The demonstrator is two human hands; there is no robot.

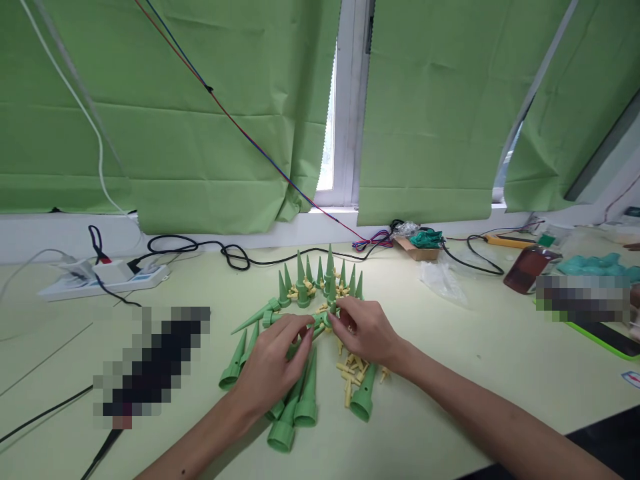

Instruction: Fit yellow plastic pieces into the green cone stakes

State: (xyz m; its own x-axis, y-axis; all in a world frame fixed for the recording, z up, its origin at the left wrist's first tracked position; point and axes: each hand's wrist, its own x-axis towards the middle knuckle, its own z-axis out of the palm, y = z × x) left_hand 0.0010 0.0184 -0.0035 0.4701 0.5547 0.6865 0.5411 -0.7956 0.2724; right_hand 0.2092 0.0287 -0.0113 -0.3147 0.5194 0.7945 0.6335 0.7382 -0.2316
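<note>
At the middle of the table, my left hand [277, 357] has its thumb and forefinger closed on a green plastic spike [319, 320]. Close against it, my right hand [369, 327] is pinched, and its fingertips hide what they hold. Tapered green spikes with wide collars lie around my left hand, among them one spike [307, 400] below it. Below my right hand are small yellow plastic fittings [351, 369] and another green spike [364, 400]. Several green spikes [301, 283] stand upright behind my hands, with more yellow pieces between them.
A white power strip [125, 280] with plugs and black cables lies at the back left. A blurred dark object [155, 367] is at left. Toward the right are a small cardboard box [419, 250], a plastic bag [443, 280], a dark red bottle [530, 267] and a green-edged phone-like object [605, 339].
</note>
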